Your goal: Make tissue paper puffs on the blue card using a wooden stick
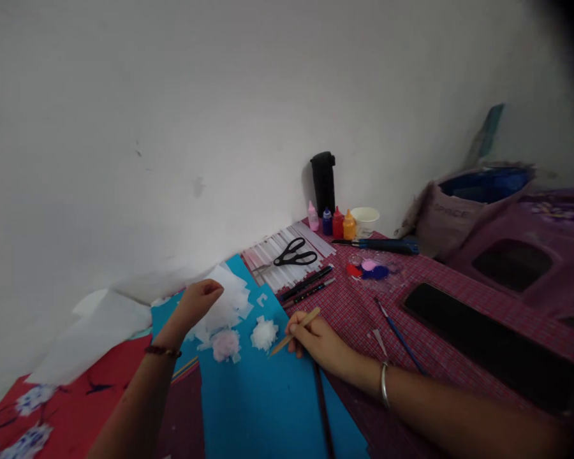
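Observation:
My left hand (197,301) reaches over a pile of white tissue paper pieces (226,305) on a blue sheet (263,395), its fingers curled and pinched together at the paper. My right hand (316,341) rests on the sheet's right edge, closed around a thin wooden stick (296,330) that points down-left. Between the hands lie a pink tissue flower (226,344) and a white tissue flower (264,333).
Black scissors (294,254) lie on white paper strips. Black pens (309,285), small paint bottles (337,223), a white cup (365,220), a black flask (323,182), a paint palette (370,268), a brush (399,335) and a black slab (488,344) sit on the checked cloth. A red sheet (76,401) lies left.

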A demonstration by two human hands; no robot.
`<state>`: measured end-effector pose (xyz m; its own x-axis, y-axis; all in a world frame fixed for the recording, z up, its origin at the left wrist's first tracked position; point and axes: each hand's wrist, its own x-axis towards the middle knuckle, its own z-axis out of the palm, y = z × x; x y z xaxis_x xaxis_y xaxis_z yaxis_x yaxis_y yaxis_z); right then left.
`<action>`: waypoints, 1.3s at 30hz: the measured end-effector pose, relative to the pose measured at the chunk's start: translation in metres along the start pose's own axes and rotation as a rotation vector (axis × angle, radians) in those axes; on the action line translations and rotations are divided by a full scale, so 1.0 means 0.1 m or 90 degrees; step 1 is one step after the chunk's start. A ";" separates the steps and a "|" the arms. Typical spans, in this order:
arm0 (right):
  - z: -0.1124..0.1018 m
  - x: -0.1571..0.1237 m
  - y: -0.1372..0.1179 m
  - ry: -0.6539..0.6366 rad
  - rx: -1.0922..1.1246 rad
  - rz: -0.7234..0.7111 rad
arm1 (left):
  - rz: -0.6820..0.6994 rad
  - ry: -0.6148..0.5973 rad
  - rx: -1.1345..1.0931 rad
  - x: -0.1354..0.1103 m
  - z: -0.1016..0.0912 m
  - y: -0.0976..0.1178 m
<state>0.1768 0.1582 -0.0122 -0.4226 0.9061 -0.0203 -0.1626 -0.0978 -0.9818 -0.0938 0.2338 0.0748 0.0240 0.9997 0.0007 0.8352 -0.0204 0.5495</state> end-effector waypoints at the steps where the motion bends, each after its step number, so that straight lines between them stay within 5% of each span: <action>1: -0.01 0.01 0.00 -0.003 0.004 0.006 | 0.007 -0.014 0.010 0.05 0.03 0.03; 4: -0.02 0.02 0.03 -0.014 0.004 0.009 | 0.014 -0.055 0.026 0.13 0.03 0.07; 7: -0.04 0.02 0.04 -0.016 0.007 0.009 | -0.022 -0.034 0.033 0.10 -0.21 -0.02; 13: -0.07 0.02 0.00 -0.017 0.012 0.041 | -0.143 0.000 0.023 -0.39 -0.69 -0.51; 20: -0.09 0.00 0.01 -0.024 -0.015 0.032 | -0.180 -0.043 -0.004 -0.94 -0.41 -0.89; 32: -0.10 -0.01 -0.02 -0.021 -0.023 0.019 | -0.145 0.045 -0.016 -0.69 -0.36 -0.98; 39: -0.09 0.00 0.02 -0.018 -0.032 0.001 | -0.131 0.146 -0.197 -0.84 -0.39 -0.72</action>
<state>0.1845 0.1622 -0.0155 -0.4481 0.8938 -0.0168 -0.1174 -0.0774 -0.9901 -0.1771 0.1517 0.0676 -0.2773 0.9603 0.0308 0.6054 0.1498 0.7817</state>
